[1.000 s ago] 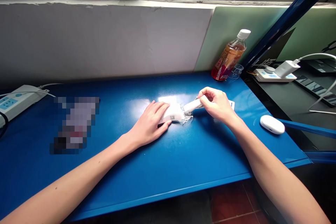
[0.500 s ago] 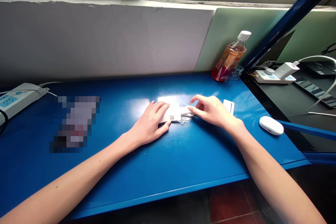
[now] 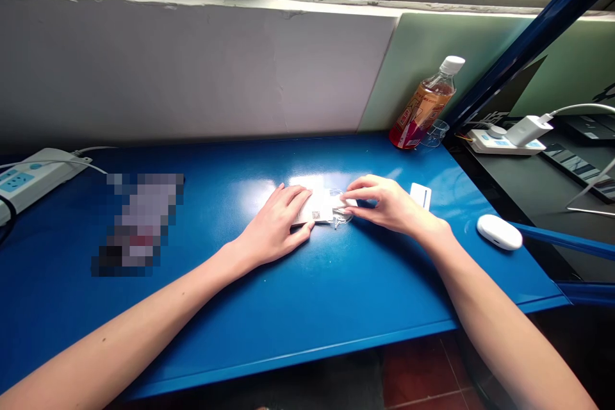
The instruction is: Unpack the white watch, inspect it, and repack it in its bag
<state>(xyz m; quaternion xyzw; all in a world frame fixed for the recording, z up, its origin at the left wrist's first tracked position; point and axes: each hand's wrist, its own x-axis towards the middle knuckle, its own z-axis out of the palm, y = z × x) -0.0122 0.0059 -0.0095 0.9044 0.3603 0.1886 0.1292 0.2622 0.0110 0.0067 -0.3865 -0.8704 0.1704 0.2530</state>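
The left hand lies over the left end of a flat white packet with a printed square code, fingers across its top and thumb along its near edge; this placement probably steadies it against the blue tabletop. Whether that hand grips or merely presses cannot be told. The right hand pinches a small white piece between thumb and fingers at the packet's right end, a fingertip hold that suits so slight an item. Clear crinkled plastic shows just below it; glare hides finer detail. A white card-like piece with a dark strip lies beyond the right hand, near a white rounded case. A capped drink bottle stands at the rear, well apart from both hands.
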